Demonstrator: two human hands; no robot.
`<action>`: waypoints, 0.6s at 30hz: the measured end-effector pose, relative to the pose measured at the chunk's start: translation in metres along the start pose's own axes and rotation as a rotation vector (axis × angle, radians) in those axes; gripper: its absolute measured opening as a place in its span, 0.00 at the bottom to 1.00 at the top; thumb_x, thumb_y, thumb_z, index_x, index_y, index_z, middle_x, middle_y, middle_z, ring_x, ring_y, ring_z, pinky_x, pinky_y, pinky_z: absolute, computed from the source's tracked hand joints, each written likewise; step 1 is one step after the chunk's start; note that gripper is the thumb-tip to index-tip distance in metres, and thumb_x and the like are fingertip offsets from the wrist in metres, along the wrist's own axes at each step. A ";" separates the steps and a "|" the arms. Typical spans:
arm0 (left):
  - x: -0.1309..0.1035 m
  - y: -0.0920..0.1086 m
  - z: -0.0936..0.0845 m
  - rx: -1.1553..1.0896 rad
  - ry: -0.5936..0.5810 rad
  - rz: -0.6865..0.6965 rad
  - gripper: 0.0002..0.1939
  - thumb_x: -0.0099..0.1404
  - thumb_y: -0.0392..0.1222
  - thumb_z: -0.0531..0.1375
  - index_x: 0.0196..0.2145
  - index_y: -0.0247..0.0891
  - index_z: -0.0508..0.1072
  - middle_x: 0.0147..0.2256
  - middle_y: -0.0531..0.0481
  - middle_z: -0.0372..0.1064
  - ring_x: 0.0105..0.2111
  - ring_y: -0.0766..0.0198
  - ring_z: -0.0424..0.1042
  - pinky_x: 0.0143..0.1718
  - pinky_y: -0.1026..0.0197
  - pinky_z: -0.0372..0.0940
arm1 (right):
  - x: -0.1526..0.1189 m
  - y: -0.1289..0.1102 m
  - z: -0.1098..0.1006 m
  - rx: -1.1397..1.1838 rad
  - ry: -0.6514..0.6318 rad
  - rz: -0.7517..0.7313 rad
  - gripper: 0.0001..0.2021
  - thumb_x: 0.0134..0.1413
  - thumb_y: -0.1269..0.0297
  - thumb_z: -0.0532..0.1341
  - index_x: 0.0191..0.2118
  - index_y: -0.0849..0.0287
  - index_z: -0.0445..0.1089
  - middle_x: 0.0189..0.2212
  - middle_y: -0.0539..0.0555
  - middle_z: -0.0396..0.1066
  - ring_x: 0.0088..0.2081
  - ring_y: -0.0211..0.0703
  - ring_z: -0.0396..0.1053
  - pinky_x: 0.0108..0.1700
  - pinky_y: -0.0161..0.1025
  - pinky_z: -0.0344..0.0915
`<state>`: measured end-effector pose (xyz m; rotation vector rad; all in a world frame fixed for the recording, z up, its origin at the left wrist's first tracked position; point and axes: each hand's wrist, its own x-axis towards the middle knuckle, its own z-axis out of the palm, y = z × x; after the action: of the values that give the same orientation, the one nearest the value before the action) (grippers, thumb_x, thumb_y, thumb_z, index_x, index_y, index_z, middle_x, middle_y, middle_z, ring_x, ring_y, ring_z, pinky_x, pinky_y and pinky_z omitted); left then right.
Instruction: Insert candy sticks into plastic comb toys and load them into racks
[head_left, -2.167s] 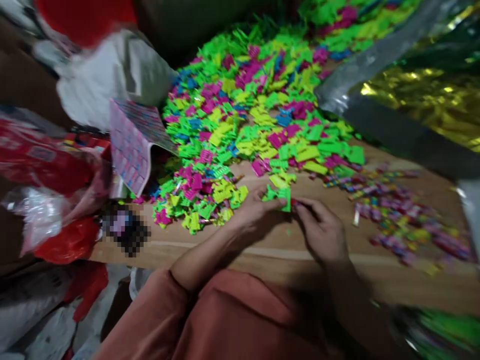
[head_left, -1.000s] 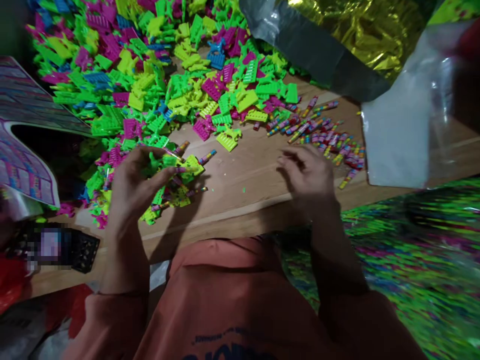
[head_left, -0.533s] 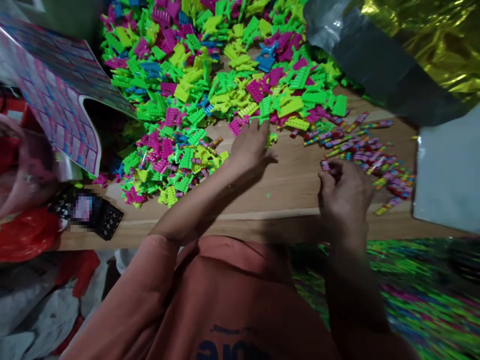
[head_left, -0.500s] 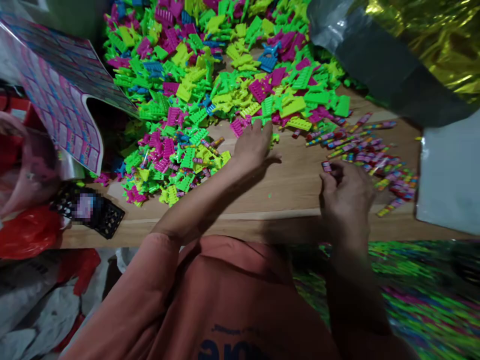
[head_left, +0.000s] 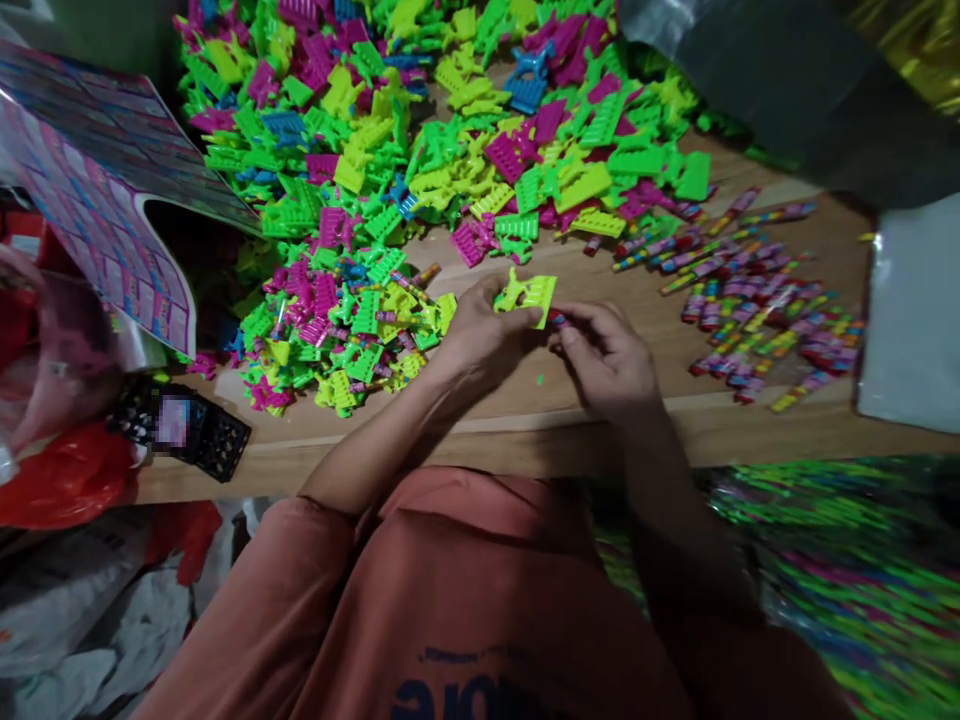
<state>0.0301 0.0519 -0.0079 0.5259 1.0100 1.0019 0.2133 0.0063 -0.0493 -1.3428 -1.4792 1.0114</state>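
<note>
My left hand (head_left: 491,330) is closed on a yellow plastic piece (head_left: 534,294) with a ridged, flat end, held above the wooden table. Close by on the right, my right hand (head_left: 609,360) pinches a small red and purple stick (head_left: 559,319), its end near the yellow piece; most of the stick is hidden by the fingers. Behind both hands spreads a big pile of green, yellow, pink and blue plastic pieces (head_left: 450,180). Patterned sticks (head_left: 757,290) lie heaped to the right. A smaller mixed heap (head_left: 330,330) of pieces and sticks sits to the left.
A patterned printed sheet (head_left: 120,200) stands curved at the left, above a black phone-like object (head_left: 184,430). Red plastic bags (head_left: 71,475) lie at far left. A white packet (head_left: 915,310) is at the right, below a dark sheet (head_left: 780,110). The table's front edge (head_left: 525,462) is near my body.
My left hand has come back from the pile with the yellow piece. My right hand has moved left from beside the stick heap, holding a stick, and the hands are now close together. The view has shifted slightly.
</note>
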 end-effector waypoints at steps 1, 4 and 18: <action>-0.004 -0.001 0.001 -0.089 -0.038 -0.053 0.27 0.53 0.33 0.79 0.48 0.41 0.75 0.39 0.53 0.79 0.39 0.59 0.81 0.50 0.51 0.77 | 0.001 -0.002 0.002 0.018 -0.001 -0.005 0.15 0.76 0.53 0.64 0.59 0.49 0.82 0.50 0.57 0.78 0.43 0.48 0.82 0.50 0.50 0.84; -0.012 -0.001 0.000 -0.187 -0.098 -0.106 0.28 0.49 0.33 0.84 0.42 0.38 0.75 0.36 0.54 0.80 0.35 0.65 0.80 0.44 0.59 0.75 | 0.004 -0.007 0.000 0.017 0.009 -0.024 0.13 0.74 0.53 0.67 0.56 0.49 0.83 0.49 0.57 0.80 0.48 0.52 0.83 0.54 0.53 0.83; -0.027 0.010 0.003 -0.104 -0.172 -0.181 0.28 0.50 0.43 0.87 0.41 0.38 0.78 0.36 0.51 0.82 0.34 0.60 0.82 0.41 0.55 0.77 | 0.006 -0.013 -0.014 0.200 -0.045 0.081 0.15 0.68 0.45 0.75 0.48 0.50 0.87 0.31 0.49 0.80 0.29 0.41 0.76 0.30 0.38 0.75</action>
<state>0.0240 0.0332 0.0135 0.4188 0.8319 0.8285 0.2225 0.0112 -0.0326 -1.2507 -1.3261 1.2146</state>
